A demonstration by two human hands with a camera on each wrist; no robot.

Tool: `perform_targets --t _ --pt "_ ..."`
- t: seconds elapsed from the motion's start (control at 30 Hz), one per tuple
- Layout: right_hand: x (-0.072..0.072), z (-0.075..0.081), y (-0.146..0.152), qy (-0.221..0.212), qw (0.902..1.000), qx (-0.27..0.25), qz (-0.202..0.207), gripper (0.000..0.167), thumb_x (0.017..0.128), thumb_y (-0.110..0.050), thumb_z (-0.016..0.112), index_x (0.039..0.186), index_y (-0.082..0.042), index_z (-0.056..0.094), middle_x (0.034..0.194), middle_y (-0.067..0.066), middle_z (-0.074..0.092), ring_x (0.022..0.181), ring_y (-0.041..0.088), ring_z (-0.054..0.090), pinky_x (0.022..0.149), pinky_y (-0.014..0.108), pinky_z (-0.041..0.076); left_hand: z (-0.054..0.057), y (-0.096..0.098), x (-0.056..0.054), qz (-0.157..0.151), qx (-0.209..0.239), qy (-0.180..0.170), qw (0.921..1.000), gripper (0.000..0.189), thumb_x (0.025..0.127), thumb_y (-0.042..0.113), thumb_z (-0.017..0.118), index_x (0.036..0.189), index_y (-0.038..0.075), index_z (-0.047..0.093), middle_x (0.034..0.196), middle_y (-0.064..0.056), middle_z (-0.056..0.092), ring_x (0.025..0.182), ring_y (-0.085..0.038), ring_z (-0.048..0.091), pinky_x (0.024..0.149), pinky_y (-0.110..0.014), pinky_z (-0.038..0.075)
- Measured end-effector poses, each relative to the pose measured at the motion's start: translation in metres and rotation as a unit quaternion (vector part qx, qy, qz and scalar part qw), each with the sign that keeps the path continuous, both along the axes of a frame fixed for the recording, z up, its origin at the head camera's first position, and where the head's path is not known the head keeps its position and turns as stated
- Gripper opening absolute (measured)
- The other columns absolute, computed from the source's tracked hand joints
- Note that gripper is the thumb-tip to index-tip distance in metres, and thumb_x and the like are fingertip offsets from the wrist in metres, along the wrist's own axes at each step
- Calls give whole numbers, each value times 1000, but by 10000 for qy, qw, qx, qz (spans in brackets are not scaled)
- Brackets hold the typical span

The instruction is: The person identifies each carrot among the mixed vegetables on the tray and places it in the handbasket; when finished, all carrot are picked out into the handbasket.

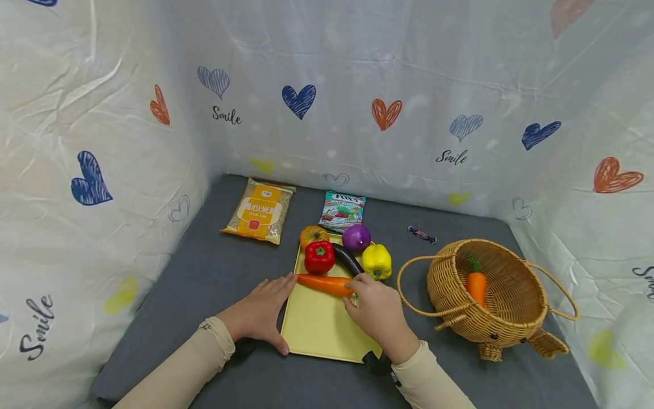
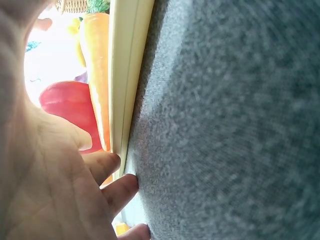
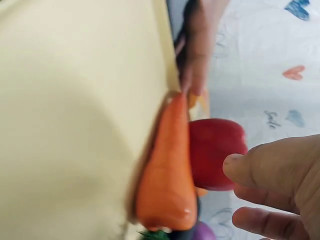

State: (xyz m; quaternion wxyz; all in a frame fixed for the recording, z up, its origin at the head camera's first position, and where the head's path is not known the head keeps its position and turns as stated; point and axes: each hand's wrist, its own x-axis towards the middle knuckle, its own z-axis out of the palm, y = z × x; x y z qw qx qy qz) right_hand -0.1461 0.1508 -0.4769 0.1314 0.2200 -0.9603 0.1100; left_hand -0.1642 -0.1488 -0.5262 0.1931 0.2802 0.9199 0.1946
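A long orange carrot [image 1: 324,284] lies across the yellow tray [image 1: 327,329], its green top toward the right. My right hand [image 1: 375,309] is over the carrot's thick end; in the right wrist view its thumb and fingers [image 3: 267,165] are apart from the carrot [image 3: 170,175] and hold nothing. Spread along the tray's left edge, my left hand [image 1: 263,307] has its fingers near the carrot's tip and its thumb by the near corner. Beyond the carrot sit a red bell pepper [image 1: 319,257], a dark eggplant [image 1: 347,260], a yellow bell pepper [image 1: 377,261] and a round purple vegetable [image 1: 356,238].
An orange-yellow pumpkin-like vegetable [image 1: 313,235] sits at the tray's far left corner. Behind are a grain bag [image 1: 259,211] and a green candy packet [image 1: 343,210]. A wrapped candy [image 1: 422,234] lies right. The wicker basket [image 1: 444,278] holds another carrot [image 1: 477,287].
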Motion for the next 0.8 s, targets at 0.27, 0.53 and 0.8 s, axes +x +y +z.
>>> perform_targets --t 0.27,0.53,0.8 --pt "-9 -17 -8 -326 9993 158 57 25 84 -24 90 107 -16 84 111 4 73 69 16 66 54 28 53 -1 -1 0 38 -9 -42 10000 160 55 83 90 173 9 13 177 -11 14 161 -35 19 127 -61 11" --pt "-13 -23 -10 -264 9994 203 66 34 81 -22 94 112 -13 82 111 7 73 72 21 69 58 36 60 0 0 1 46 22 -45 10000 161 55 81 92 172 7 12 177 -12 14 161 -36 19 127 -62 11" --pt "-12 -22 -11 -734 9961 446 -195 41 79 -41 96 109 -16 82 96 2 66 65 16 56 54 32 51 0 0 2 90 -58 10 9999 162 54 80 92 172 6 10 177 -12 15 160 -35 20 127 -61 11"
